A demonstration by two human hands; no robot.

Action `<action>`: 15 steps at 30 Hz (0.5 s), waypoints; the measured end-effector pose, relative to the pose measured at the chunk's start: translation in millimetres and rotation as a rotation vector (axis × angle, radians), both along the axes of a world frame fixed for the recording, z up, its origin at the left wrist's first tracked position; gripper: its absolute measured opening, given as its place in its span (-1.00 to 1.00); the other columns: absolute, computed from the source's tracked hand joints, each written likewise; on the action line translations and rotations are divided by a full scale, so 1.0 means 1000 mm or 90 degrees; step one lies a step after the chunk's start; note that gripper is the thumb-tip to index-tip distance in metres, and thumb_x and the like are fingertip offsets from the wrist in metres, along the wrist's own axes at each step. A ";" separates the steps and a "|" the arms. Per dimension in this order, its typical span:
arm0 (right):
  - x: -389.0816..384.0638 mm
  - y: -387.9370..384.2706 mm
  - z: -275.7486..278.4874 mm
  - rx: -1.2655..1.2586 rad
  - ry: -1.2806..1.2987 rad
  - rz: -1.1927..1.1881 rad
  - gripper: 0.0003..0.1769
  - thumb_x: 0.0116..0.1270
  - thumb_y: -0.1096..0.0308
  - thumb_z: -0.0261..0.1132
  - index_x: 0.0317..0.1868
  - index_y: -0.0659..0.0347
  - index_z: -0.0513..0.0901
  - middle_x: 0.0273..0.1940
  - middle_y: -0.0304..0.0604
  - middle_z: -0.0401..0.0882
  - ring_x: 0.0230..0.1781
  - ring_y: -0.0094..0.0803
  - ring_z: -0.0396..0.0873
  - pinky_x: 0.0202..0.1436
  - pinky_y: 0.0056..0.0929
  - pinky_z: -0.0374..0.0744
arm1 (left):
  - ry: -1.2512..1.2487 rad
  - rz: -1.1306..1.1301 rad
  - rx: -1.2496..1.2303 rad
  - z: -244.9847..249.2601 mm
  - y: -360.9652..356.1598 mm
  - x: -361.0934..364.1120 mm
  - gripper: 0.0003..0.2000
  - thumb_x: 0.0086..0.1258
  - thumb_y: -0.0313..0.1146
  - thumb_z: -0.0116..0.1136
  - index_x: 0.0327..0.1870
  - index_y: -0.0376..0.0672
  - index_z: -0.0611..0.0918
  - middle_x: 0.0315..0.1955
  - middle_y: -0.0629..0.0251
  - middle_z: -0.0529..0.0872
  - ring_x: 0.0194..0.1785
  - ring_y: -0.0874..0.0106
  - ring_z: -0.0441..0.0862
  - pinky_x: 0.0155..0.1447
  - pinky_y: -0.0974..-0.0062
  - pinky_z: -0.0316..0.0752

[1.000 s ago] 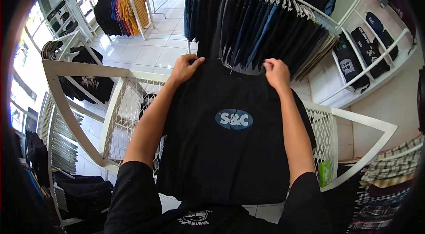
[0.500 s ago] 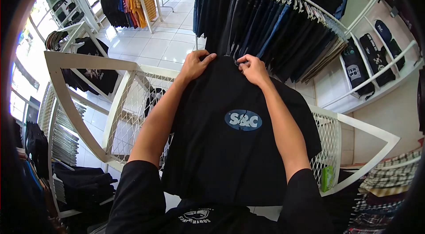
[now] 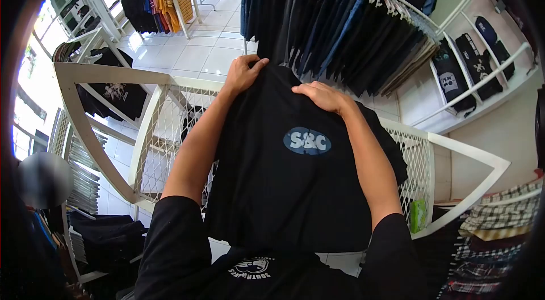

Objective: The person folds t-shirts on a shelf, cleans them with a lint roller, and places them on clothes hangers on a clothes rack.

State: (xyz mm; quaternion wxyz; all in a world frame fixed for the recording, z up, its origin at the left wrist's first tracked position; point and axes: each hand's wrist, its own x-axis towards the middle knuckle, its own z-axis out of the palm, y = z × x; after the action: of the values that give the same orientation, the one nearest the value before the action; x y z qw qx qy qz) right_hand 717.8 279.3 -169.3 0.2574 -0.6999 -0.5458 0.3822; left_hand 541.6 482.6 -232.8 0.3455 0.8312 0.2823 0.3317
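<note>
A black T-shirt (image 3: pixel 261 198) with a blue oval S&C print lies spread across a white mesh-topped rack in front of me. My left hand (image 3: pixel 245 76) holds its far left edge, thumb on top and fingers curled around the cloth. On the far right side of the shirt, above the print, my right hand (image 3: pixel 326 97) grips the fabric near the collar; its thumb side points left and some fingertips are hidden in the cloth.
White metal mesh (image 3: pixel 417 158) and angled frame bars (image 3: pixel 102 74) flank the shirt. Hanging jeans (image 3: pixel 323 27) fill a curved rail ahead. Folded plaid shirts (image 3: pixel 499 217) are at right, and a small green packet (image 3: pixel 418 215) sits by the mesh.
My right hand has shifted down and right along the shirt, turning from a raised pinch to lie lower over the cloth. My left hand keeps its hold. The view has shifted slightly.
</note>
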 end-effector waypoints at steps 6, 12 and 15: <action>0.028 -0.069 0.005 0.184 -0.260 -0.217 -0.46 0.39 -0.20 0.31 -0.15 0.16 0.84 -0.10 0.08 0.76 0.08 -0.02 0.68 0.17 -0.20 0.59 | 0.060 0.071 0.056 0.001 0.001 -0.002 -0.59 0.46 -0.03 0.29 -0.26 -0.30 0.76 -0.40 -0.04 0.77 -0.29 0.00 0.72 -0.12 0.15 0.56; 0.044 -0.176 -0.015 -0.017 -0.509 -0.426 -0.53 0.37 -0.07 0.39 0.14 0.03 0.73 0.15 0.05 0.63 0.24 0.05 0.58 0.30 -0.09 0.54 | -0.005 0.125 0.285 0.027 -0.033 -0.046 -0.72 0.47 -0.10 0.31 -0.13 -0.14 0.76 -0.15 0.12 0.71 0.02 0.11 0.62 0.12 0.20 0.50; 0.040 -0.198 -0.022 -0.085 -0.466 -0.473 -0.49 0.37 -0.04 0.40 0.19 0.07 0.69 0.22 0.08 0.58 0.28 0.07 0.54 0.32 -0.05 0.54 | 0.047 0.050 0.224 0.043 -0.074 -0.084 -0.71 0.47 -0.10 0.31 -0.11 -0.16 0.75 -0.18 0.12 0.70 -0.01 0.11 0.63 0.10 0.20 0.52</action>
State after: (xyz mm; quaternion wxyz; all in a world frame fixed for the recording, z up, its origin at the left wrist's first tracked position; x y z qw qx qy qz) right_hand 757.7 81.7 -191.0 0.1232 -0.9486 -0.2898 0.0298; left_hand 457.5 408.2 -190.0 0.1708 0.8789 0.2641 0.3587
